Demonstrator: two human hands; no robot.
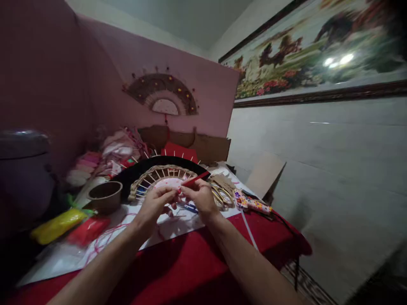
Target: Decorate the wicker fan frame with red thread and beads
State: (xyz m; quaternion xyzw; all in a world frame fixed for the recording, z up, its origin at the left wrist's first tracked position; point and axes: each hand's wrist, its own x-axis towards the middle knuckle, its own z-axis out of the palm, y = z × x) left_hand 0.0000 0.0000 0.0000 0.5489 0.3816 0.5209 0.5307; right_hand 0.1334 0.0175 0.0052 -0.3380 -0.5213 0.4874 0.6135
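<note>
My left hand (159, 202) and my right hand (199, 197) meet over the table in front of a half-made fan. From my right hand's fingers a flat red strip (194, 179) sticks up to the right. Between both hands' fingertips is a small red piece (179, 191); whether it is the strip's end I cannot tell. My left hand is closed in a pinch on it. Behind them lies the fan (168, 170), with a woven rim, pale sticks and a pink dotted centre, in front of a black fabric arc (127, 171). Beneath my hands lies a blue tool (190, 207), partly hidden.
Gold-handled scissors (224, 195) and a flower-patterned glue gun (252, 203) lie at right. To the left are a brown tape roll (105, 195), a yellow packet (59, 225), a red packet (89, 231) and pink cord. A finished fan (163, 91) hangs on the pink board.
</note>
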